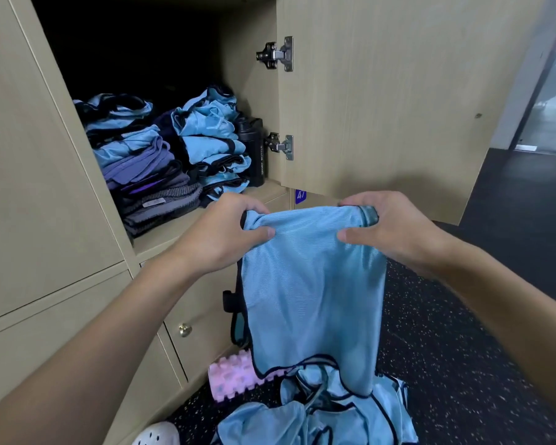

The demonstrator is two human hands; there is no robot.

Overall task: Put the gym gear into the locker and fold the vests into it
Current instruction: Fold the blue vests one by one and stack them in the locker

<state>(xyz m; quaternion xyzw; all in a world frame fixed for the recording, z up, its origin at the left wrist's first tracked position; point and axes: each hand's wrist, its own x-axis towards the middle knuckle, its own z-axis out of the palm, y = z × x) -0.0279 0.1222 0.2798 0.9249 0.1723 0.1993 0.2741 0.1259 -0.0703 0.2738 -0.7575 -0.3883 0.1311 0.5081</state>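
**One vest in the hands, more waiting below the locker**

The left hand [225, 232] and right hand [389, 229] each pinch a top corner of a light-blue vest [312, 293], which hangs in front of the open locker [180, 229]. Inside the locker are two stacks of folded clothing [135, 155] and a black sport bottle [254, 149]. On the floor below the locker lie a heap of unfolded vests [318, 409] and a pink foam roller [235, 374]. The task looks well past halfway: this fold, the heap and the roller are still to do.

Black speckled rubber floor [463, 364] all around, toe of a white perforated clog [156, 435] poking in at the bottom edge. Small brass knob [185, 330] on a lower beige door [199, 303], purple number tag [300, 196] reading 47 higher up to the right. Glass partition [549, 101] way off on the far right.
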